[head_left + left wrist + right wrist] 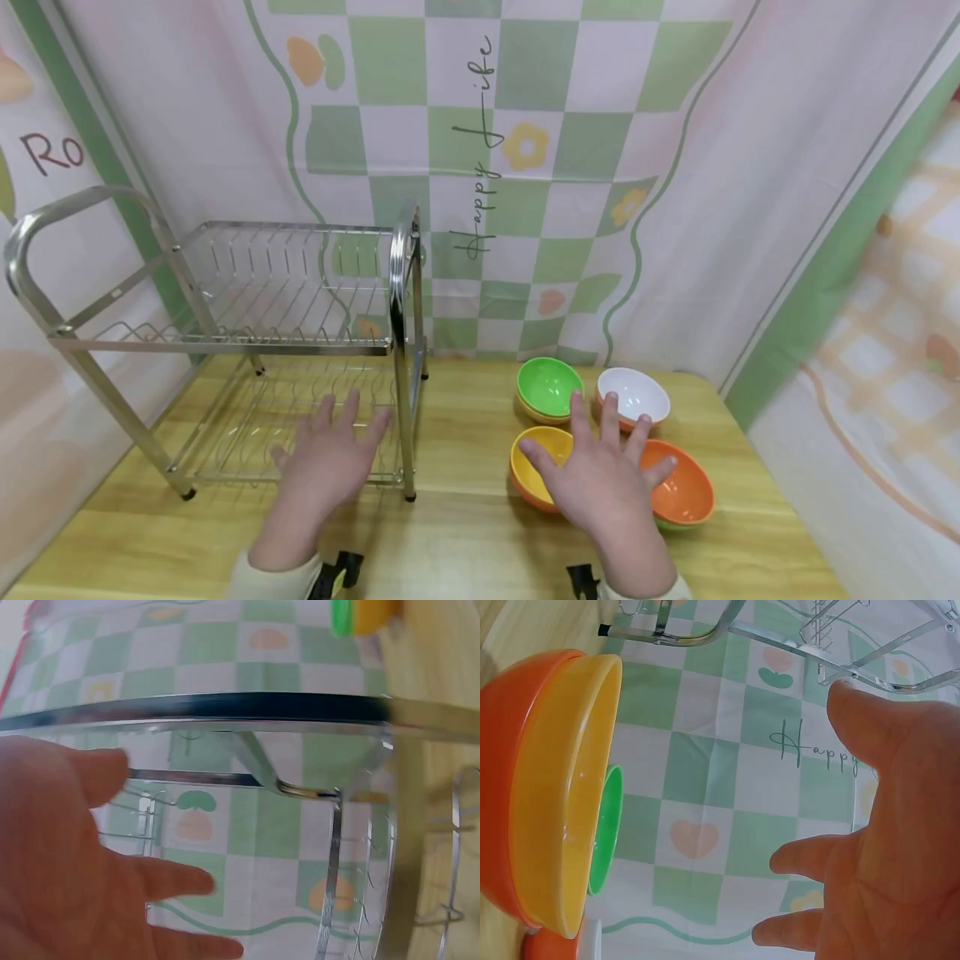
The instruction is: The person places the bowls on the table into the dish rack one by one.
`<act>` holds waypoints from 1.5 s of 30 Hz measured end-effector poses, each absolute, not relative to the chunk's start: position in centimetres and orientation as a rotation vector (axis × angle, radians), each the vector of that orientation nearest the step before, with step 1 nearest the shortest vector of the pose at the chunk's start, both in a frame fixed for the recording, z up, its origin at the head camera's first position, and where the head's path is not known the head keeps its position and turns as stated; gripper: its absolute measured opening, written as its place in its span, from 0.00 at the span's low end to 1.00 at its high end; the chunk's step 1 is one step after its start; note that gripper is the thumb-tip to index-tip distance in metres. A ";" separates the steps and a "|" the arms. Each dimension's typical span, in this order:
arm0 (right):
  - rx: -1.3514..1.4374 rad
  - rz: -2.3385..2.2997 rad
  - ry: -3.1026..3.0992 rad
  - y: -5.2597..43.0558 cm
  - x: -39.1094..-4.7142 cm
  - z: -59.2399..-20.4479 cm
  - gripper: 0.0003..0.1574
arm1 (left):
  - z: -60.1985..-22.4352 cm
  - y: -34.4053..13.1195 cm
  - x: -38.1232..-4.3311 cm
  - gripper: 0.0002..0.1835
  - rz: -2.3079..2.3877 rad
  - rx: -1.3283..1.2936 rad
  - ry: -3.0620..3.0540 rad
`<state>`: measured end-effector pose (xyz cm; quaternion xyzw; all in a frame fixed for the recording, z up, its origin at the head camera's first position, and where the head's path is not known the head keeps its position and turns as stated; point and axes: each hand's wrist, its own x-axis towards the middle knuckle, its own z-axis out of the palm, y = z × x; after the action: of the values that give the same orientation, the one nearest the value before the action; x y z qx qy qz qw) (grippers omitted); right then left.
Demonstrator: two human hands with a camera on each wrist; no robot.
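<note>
My left hand, fingers spread, is held in front of the metal dish rack and overlaps its lower tier in the head view. My right hand, also spread and holding nothing, hovers over the near bowls. Behind its thumb is a yellow bowl stacked in an orange one. To its right, partly covered by the fingers, an orange bowl sits in a green one. Farther back stand a bright green bowl over a yellow one and a white bowl over an orange one.
The two-tier rack stands on the left of the wooden table; its raised side rails are curved tubes. A checkered cloth with printed lettering hangs behind the table. More patterned cloth hangs along the right side.
</note>
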<state>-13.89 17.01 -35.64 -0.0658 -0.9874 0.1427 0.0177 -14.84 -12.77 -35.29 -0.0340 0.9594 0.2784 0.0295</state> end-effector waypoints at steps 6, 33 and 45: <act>-0.204 0.451 -3.083 17.1 -13.9 -35.5 0.73 | -34.3 -14.1 -15.4 0.46 1.403 0.117 2.742; -0.184 0.488 -3.077 17.2 -13.9 -35.6 0.73 | -37.5 -12.3 -16.1 0.36 2.057 0.251 2.132; -0.188 0.498 -3.076 17.2 -13.8 -35.6 0.72 | -37.8 -12.2 -16.0 0.26 1.984 0.196 2.250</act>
<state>-13.81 17.24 -35.62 -0.0602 -0.9853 0.1597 0.0100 -16.00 -12.18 -37.77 0.0650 0.7467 0.6585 0.0679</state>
